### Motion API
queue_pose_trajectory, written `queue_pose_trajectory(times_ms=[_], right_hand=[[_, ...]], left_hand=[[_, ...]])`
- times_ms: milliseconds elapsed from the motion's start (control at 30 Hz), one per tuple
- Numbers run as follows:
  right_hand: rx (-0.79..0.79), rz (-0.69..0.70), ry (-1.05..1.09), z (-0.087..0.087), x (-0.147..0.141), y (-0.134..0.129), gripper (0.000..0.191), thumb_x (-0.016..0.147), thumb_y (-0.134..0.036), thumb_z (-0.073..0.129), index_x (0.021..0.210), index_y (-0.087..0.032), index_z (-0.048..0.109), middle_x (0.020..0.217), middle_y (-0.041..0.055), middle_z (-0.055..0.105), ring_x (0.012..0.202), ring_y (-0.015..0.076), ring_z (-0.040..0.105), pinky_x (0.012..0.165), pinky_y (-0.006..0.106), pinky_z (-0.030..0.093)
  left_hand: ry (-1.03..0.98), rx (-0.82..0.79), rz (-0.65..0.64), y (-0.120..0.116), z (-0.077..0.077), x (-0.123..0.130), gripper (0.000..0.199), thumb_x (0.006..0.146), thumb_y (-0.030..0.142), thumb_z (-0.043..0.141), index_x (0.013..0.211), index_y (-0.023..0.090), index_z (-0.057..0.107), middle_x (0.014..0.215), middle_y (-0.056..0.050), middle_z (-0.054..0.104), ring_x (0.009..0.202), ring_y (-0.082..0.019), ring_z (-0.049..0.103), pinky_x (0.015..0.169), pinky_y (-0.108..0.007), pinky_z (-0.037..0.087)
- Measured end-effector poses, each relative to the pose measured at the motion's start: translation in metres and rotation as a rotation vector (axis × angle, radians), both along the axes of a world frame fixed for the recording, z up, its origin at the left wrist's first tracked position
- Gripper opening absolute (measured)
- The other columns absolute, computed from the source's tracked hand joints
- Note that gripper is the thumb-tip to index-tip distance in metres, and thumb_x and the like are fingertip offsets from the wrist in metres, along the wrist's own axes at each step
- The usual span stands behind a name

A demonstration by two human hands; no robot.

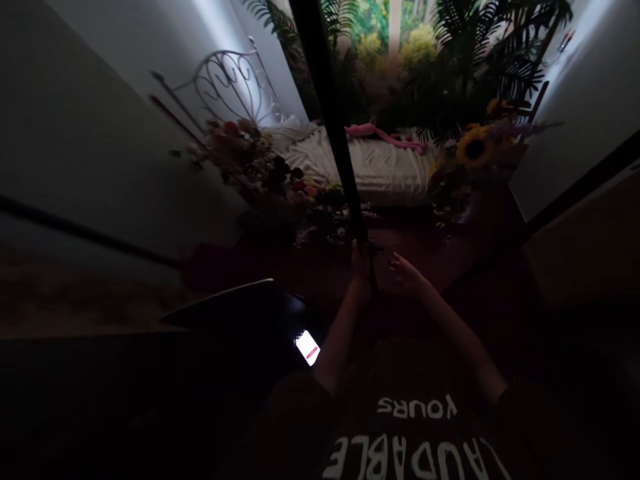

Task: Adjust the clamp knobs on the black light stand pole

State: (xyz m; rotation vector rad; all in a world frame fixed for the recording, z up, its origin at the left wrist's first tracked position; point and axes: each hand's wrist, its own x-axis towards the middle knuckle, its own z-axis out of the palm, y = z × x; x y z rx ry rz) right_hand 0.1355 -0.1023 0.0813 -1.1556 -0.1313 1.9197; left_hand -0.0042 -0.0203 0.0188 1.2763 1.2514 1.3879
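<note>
A tall dark pole (336,120), like a stand, runs from the top of the head view down to the space before me. My left hand (361,265) is wrapped round its lower part. A small dark piece, perhaps a knob, juts from the pole beside that hand. My right hand (406,275) hovers just right of the pole, apart from it, fingers pointing toward it and partly spread. Nothing shows in its grasp, though the dimness hides detail.
Behind the pole stands a bed with a pale cover (395,175) and a curled metal headboard (230,80). Flowers (240,150), a sunflower (473,147) and palm leaves (465,40) surround it. A lit phone (307,347) lies at lower left on a dark surface.
</note>
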Motion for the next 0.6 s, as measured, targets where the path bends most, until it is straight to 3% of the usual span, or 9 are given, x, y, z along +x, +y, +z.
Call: queue_pose_trajectory(times_ms=[100, 200, 433, 533, 600], right_hand=[[0.129, 0.093, 0.169, 0.014, -0.019, 0.024, 0.046, 0.101, -0.049, 0.044, 0.064, -0.022, 0.039, 0.047, -0.0083, 0.036, 0.038, 0.0059, 0.032, 0.037, 0.015, 0.027], [0.252, 0.098, 0.132, 0.019, -0.026, 0.035, 0.04, 0.098, -0.042, 0.051, 0.065, -0.023, 0.039, 0.046, -0.0099, 0.031, 0.039, 0.0059, 0.03, 0.038, 0.014, 0.029], [0.57, 0.127, -0.368, 0.012, -0.019, 0.027, 0.023, 0.088, -0.043, 0.062, 0.078, -0.022, 0.058, 0.059, -0.0053, 0.051, 0.054, 0.0091, 0.049, 0.05, 0.018, 0.041], [0.661, 0.187, -0.602, 0.015, -0.008, 0.041, 0.015, 0.078, -0.03, 0.073, 0.076, -0.021, 0.062, 0.066, -0.0025, 0.059, 0.064, 0.0111, 0.053, 0.058, 0.02, 0.042], [0.759, 0.264, -0.88, 0.02, 0.003, 0.054, 0.013, 0.071, -0.02, 0.074, 0.068, -0.019, 0.061, 0.067, -0.0012, 0.06, 0.067, 0.0122, 0.051, 0.06, 0.021, 0.039]], left_hand=[[-0.009, -0.005, -0.004, 0.006, -0.002, 0.001, 0.051, 0.093, 0.063, 0.046, 0.109, 0.017, 0.059, 0.09, -0.006, 0.066, 0.081, -0.016, 0.064, 0.076, -0.027, 0.052], [-0.019, 0.018, -0.024, 0.008, -0.006, 0.001, 0.052, 0.092, 0.065, 0.047, 0.108, 0.017, 0.059, 0.09, -0.006, 0.066, 0.079, -0.015, 0.064, 0.075, -0.027, 0.052], [-0.007, 0.046, -0.001, 0.011, -0.013, 0.005, 0.051, 0.091, 0.064, 0.05, 0.113, 0.02, 0.058, 0.095, -0.007, 0.067, 0.082, -0.017, 0.065, 0.078, -0.03, 0.052], [-0.007, 0.031, 0.016, 0.01, -0.013, 0.006, 0.05, 0.09, 0.064, 0.052, 0.112, 0.02, 0.058, 0.094, -0.006, 0.067, 0.082, -0.017, 0.064, 0.077, -0.031, 0.052], [-0.021, 0.021, 0.02, 0.008, -0.012, 0.007, 0.048, 0.089, 0.063, 0.054, 0.111, 0.02, 0.059, 0.093, -0.005, 0.066, 0.082, -0.017, 0.064, 0.077, -0.03, 0.052]])
